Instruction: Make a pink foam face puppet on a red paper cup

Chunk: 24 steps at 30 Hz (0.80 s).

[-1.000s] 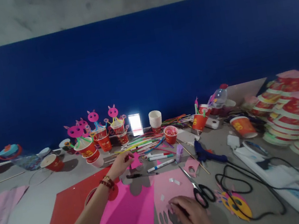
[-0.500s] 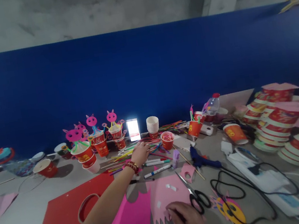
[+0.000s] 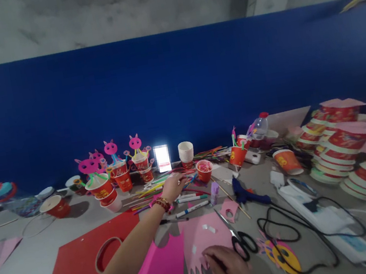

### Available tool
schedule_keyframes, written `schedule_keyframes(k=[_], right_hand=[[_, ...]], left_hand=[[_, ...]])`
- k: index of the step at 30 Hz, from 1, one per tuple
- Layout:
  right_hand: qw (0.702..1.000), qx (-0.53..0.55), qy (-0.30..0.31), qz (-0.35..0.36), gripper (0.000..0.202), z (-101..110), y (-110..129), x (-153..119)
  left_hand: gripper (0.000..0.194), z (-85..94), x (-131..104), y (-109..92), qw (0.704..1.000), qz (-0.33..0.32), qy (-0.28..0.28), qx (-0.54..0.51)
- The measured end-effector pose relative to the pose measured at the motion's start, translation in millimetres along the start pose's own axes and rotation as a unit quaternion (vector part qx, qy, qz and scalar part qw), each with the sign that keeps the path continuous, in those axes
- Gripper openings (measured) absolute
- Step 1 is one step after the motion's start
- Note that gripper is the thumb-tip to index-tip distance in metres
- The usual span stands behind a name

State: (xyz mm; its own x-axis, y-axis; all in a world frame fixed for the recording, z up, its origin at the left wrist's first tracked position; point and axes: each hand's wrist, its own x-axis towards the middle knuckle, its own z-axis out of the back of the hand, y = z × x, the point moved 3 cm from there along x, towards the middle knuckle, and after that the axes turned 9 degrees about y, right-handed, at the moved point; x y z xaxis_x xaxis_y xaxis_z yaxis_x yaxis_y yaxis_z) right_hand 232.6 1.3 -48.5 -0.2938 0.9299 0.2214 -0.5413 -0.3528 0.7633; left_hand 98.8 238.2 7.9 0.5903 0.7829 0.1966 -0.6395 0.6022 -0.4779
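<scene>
My left hand (image 3: 173, 187) reaches over a pile of coloured sticks (image 3: 153, 189) at the middle of the table; its fingertips are among them, and what they hold, if anything, is too small to tell. Near the front, my right hand (image 3: 228, 267) rests with curled fingers at the lower edge of a light pink sheet (image 3: 207, 231) with slits cut in it. Black-handled scissors (image 3: 238, 237) lie just right of that sheet. Capped markers (image 3: 192, 209) lie below my left hand. A magenta sheet (image 3: 161, 271) and a red sheet (image 3: 74, 267) lie to the left.
Cups with pink animal figures (image 3: 99, 188) stand at the back left, beside a lit screen (image 3: 163, 159). White cups (image 3: 186, 151) are stacked behind. A blue glue gun (image 3: 249, 194), black cable (image 3: 296, 216), power strip (image 3: 326, 220) and stacked red cups (image 3: 336, 153) occupy the right.
My left hand has shifted very slightly to the right over the sticks. My right hand stays at the pink sheet's edge. The view has moved slightly.
</scene>
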Motion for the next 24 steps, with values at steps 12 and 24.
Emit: schedule_keyframes(k=[12, 24], right_hand=[[1.000, -0.009, -0.009, -0.008, 0.028, 5.6, 6.3, -1.6], [0.977, -0.211, -0.028, -0.009, 0.029, 35.8, -3.3, 27.0]], left_hand=[[0.024, 20.8, -47.0, -7.0, 0.997, -0.007, -0.001, -0.078], [0.036, -10.4, -190.8, -55.8, 0.986, -0.062, 0.144, 0.063]])
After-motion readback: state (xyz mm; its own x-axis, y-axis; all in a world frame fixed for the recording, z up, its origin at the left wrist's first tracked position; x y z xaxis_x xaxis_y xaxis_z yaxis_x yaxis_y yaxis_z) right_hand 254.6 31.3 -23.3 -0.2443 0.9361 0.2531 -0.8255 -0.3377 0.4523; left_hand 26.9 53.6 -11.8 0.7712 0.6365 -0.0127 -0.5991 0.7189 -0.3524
